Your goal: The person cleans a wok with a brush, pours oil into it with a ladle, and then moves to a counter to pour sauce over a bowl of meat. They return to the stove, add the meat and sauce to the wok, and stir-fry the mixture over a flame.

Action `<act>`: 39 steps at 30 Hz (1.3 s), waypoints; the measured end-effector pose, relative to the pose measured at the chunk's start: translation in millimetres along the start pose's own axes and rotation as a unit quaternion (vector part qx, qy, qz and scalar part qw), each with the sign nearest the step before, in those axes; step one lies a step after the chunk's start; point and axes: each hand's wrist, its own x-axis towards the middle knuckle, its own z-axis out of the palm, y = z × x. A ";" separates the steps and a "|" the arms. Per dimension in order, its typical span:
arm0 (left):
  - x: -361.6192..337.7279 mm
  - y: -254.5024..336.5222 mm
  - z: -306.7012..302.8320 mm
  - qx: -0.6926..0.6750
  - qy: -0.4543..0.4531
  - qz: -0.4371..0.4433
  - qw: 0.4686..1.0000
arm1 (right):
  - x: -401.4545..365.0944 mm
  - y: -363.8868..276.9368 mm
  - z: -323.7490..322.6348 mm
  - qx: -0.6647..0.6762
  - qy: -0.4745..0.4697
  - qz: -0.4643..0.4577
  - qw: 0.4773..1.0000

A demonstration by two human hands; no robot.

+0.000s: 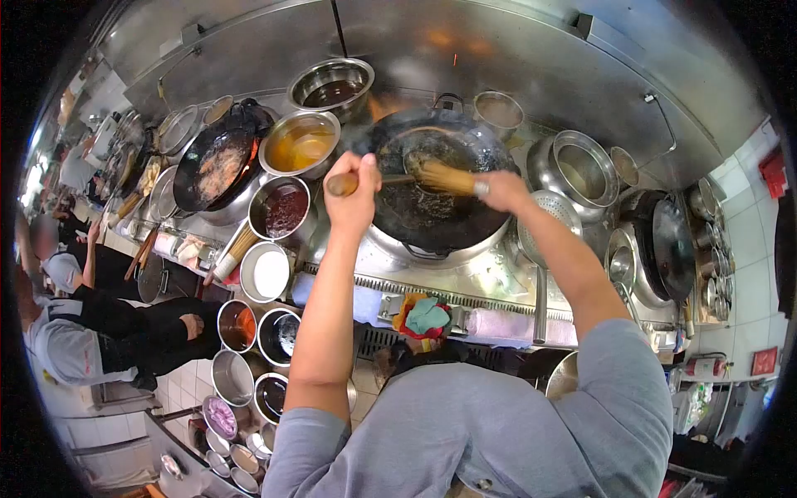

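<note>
My left hand (355, 195) is wrapped round the wooden handle of a ladle (397, 179). The ladle's shaft points right over a large black wok (490, 217). In my right hand (502, 192) is a bamboo wok brush (448, 178), its bristles pointing left. They meet the far end of the ladle, whose bowl is partly hidden behind them. Dark, wet, shiny liquid shows in the bottom of the wok below both hands. Beside the wok, under my right forearm, rests a perforated strainer (550, 217) with a long handle.
Left of the wok stand a bowl of yellow liquid (300, 143), a pot of dark red sauce (281, 209) and a white-filled pot (266, 272). Another wok (217, 170) sits near flames. Metal bowls (584, 170) stand right. Co-workers (70, 332) are at far left.
</note>
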 end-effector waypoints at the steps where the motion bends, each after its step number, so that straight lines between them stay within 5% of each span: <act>1: 6.2 -3.4 7.3 -0.002 -0.006 0.004 1.000 | 10.7 0.8 -12.9 -0.026 -0.004 0.026 0.999; 3: 29.6 -5.8 3.8 -0.041 -0.026 -0.018 0.999 | 18.4 -23.2 6.4 -0.046 0.002 0.067 0.997; 5: 49.4 -7.2 21.6 -0.020 -0.053 -0.018 0.998 | -1.2 -32.1 -4.6 -0.038 0.010 0.000 0.999; 7: 65.8 -12.3 31.4 -0.116 -0.106 -0.051 0.986 | 0.8 9.4 -2.5 -0.026 0.035 0.029 0.999; 9: 75.5 -21.3 37.4 -0.089 -0.103 -0.027 0.990 | 6.5 7.1 -9.4 -0.156 0.012 0.022 0.987; 12: 91.6 -24.1 49.5 -0.140 -0.121 -0.043 0.982 | -20.4 11.2 13.8 -0.138 0.122 -0.090 0.979; 15: 96.2 -15.7 52.6 -0.113 -0.134 -0.049 0.983 | -2.4 13.3 -30.3 -0.190 0.040 0.024 0.981; 19: 104.7 -16.4 50.0 -0.137 -0.119 -0.072 0.981 | -6.4 0.9 -3.9 -0.204 0.087 -0.068 0.973; 22: 87.3 -21.9 33.0 -0.146 -0.011 -0.046 0.988 | 20.0 27.7 -38.0 -0.192 0.077 0.034 0.978; 25: 64.7 -27.4 9.3 -0.187 0.127 -0.047 0.973 | 11.2 -7.8 -55.4 -0.171 0.112 -0.018 0.979; 29: 40.5 -46.2 -31.7 -0.207 0.216 -0.031 0.954 | 16.1 -19.6 -16.9 -0.145 0.038 -0.051 0.987; 33: 18.9 -42.5 -44.0 -0.213 0.242 -0.036 0.946 | 26.7 -28.4 -40.0 -0.148 0.069 0.028 0.986; 37: 18.6 -44.7 -41.6 -0.204 0.258 -0.042 0.943 | 17.7 -28.1 -14.8 -0.174 0.034 -0.086 0.980; 39: 21.0 -43.4 -36.3 -0.209 0.246 -0.042 0.945 | 26.6 -10.3 -30.2 -0.206 0.053 0.014 0.977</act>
